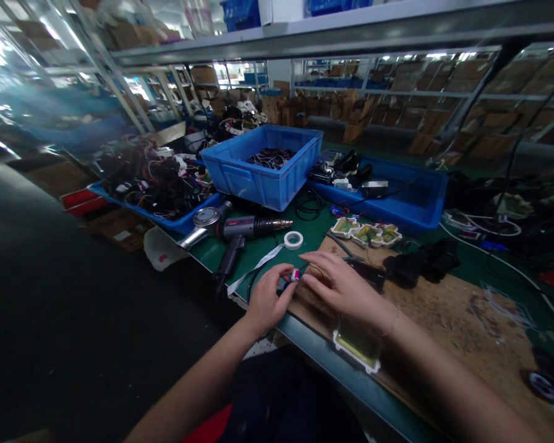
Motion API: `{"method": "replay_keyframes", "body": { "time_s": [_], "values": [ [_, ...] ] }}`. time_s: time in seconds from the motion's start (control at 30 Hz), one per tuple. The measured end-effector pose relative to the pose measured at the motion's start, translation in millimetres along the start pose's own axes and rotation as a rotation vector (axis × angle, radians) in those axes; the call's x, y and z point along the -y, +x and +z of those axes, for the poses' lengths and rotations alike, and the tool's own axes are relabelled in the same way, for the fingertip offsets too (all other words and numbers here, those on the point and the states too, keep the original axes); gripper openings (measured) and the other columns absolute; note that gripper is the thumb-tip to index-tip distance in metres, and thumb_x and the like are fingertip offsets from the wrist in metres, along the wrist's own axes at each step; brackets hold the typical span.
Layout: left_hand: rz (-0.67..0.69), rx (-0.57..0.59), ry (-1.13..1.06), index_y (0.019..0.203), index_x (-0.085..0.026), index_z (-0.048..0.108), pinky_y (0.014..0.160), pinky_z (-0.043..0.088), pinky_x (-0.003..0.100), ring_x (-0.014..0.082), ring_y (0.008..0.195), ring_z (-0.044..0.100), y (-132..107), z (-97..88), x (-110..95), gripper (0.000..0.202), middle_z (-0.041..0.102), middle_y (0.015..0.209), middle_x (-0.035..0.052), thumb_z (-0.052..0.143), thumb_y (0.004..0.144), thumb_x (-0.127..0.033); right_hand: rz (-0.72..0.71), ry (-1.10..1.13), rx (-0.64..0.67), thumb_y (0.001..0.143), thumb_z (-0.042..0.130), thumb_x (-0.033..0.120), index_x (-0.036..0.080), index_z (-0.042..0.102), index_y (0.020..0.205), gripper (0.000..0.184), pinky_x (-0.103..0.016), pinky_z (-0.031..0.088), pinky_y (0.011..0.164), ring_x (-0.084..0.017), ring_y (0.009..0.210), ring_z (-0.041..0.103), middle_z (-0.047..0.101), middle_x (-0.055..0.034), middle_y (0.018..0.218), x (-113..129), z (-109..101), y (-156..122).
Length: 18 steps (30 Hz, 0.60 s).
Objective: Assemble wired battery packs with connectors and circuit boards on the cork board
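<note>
My left hand pinches a small pink-and-white part between thumb and fingertips, above the near edge of a brown board. My right hand is just to the right of that part, its thumb and fingers apart. A thin dark wire runs near the right fingers; whether they touch it is unclear. Under my right forearm lies a white-edged frame with a yellowish panel. Pliers and a dark object lie beyond my right hand, partly covered by it.
A heat gun lies left of a white tape roll. Behind stand a blue bin of wires and a blue tray. White-framed circuit boards and black parts lie rightward. A shelf hangs overhead.
</note>
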<state>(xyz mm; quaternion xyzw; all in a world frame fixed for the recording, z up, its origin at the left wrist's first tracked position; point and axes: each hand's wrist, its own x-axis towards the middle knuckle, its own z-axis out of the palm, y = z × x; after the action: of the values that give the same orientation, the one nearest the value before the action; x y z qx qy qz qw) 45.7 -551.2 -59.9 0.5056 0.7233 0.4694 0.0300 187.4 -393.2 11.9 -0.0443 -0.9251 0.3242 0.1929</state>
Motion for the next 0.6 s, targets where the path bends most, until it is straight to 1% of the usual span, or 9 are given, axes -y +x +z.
{"method": "replay_keyframes", "body": {
  "time_s": [0.1, 0.17, 0.23, 0.27, 0.37, 0.43, 0.47, 0.53, 0.6],
  "values": [
    [0.032, -0.021, 0.019, 0.121, -0.023, 0.055, 0.087, 0.051, 0.033, 0.0196, 0.100, 0.065, -1.9, 3.5, 0.5, 0.030, 0.068, 0.113, 0.0049, 0.063, 0.092, -0.019, 0.108, 0.015, 0.032, 0.099, 0.055, 0.034, 0.023, 0.064, 0.130, 0.034, -0.038, 0.052, 0.093, -0.023, 0.105, 0.067, 0.071, -0.0082, 0.118, -0.7, 0.0, 0.5],
    [0.058, -0.035, 0.037, 0.120, -0.023, 0.055, 0.087, 0.051, 0.034, 0.0194, 0.099, 0.065, -3.5, 3.8, 0.1, 0.029, 0.068, 0.110, 0.0045, 0.063, 0.093, -0.020, 0.164, 0.057, 0.039, 0.098, 0.057, 0.035, 0.024, 0.069, 0.122, 0.029, -0.034, 0.053, 0.083, -0.021, 0.094, 0.069, 0.074, -0.0059, 0.109, 0.5, 0.8, 1.1],
    [0.099, -0.040, 0.075, 0.121, -0.023, 0.055, 0.090, 0.051, 0.035, 0.0200, 0.100, 0.065, -4.4, 2.7, -1.0, 0.028, 0.069, 0.109, 0.0047, 0.061, 0.094, -0.020, 0.180, 0.118, 0.031, 0.098, 0.057, 0.035, 0.025, 0.072, 0.115, 0.025, -0.031, 0.052, 0.079, -0.020, 0.090, 0.069, 0.075, -0.0032, 0.104, 2.1, 1.7, 1.3],
    [0.118, -0.032, 0.095, 0.122, -0.023, 0.055, 0.094, 0.050, 0.036, 0.0209, 0.104, 0.064, -4.3, 1.9, -1.5, 0.029, 0.069, 0.111, 0.0054, 0.060, 0.094, -0.020, 0.184, 0.145, 0.029, 0.098, 0.056, 0.034, 0.025, 0.073, 0.112, 0.023, -0.030, 0.051, 0.079, -0.019, 0.089, 0.069, 0.075, -0.0021, 0.102, 2.9, 2.0, 1.3],
    [0.111, 0.055, 0.132, 0.132, -0.023, 0.051, 0.106, 0.046, 0.041, 0.0241, 0.120, 0.059, -1.4, 0.1, -1.3, 0.041, 0.065, 0.127, 0.0084, 0.061, 0.093, -0.021, 0.191, 0.180, 0.033, 0.101, 0.052, 0.032, 0.027, 0.074, 0.106, 0.023, -0.029, 0.049, 0.081, -0.019, 0.090, 0.069, 0.076, 0.0002, 0.099, 4.7, 2.7, 0.9],
    [0.056, 0.143, 0.150, 0.134, -0.022, 0.052, 0.105, 0.047, 0.040, 0.0250, 0.121, 0.060, 1.6, 0.0, 1.2, 0.044, 0.064, 0.131, 0.0093, 0.063, 0.091, -0.023, 0.195, 0.189, 0.034, 0.101, 0.051, 0.033, 0.027, 0.074, 0.105, 0.023, -0.029, 0.048, 0.082, -0.018, 0.092, 0.068, 0.075, 0.0009, 0.100, 5.0, 4.1, 0.8],
    [0.033, 0.187, 0.167, 0.130, -0.022, 0.055, 0.101, 0.049, 0.039, 0.0249, 0.117, 0.062, 2.8, 0.1, 3.0, 0.041, 0.067, 0.127, 0.0089, 0.063, 0.091, -0.024, 0.198, 0.201, 0.032, 0.102, 0.051, 0.033, 0.027, 0.074, 0.104, 0.023, -0.029, 0.048, 0.084, -0.018, 0.094, 0.068, 0.075, 0.0009, 0.101, 4.6, 5.1, 1.0],
    [0.009, 0.246, 0.211, 0.115, -0.022, 0.065, 0.092, 0.052, 0.037, 0.0240, 0.104, 0.067, 4.3, 0.0, 6.9, 0.025, 0.072, 0.111, 0.0069, 0.062, 0.091, -0.025, 0.219, 0.249, 0.005, 0.102, 0.051, 0.035, 0.025, 0.073, 0.101, 0.024, -0.029, 0.047, 0.085, -0.018, 0.094, 0.067, 0.074, 0.0001, 0.100, 1.9, 7.4, 2.1],
    [-0.001, 0.259, 0.243, 0.101, -0.023, 0.070, 0.087, 0.051, 0.036, 0.0232, 0.095, 0.068, 4.4, -0.8, 10.1, 0.014, 0.073, 0.096, 0.0054, 0.059, 0.092, -0.025, 0.267, 0.341, -0.066, 0.101, 0.051, 0.041, 0.022, 0.071, 0.097, 0.028, -0.028, 0.048, 0.081, -0.017, 0.089, 0.067, 0.073, -0.0015, 0.094, -3.5, 7.8, 4.2]
  ]
}}
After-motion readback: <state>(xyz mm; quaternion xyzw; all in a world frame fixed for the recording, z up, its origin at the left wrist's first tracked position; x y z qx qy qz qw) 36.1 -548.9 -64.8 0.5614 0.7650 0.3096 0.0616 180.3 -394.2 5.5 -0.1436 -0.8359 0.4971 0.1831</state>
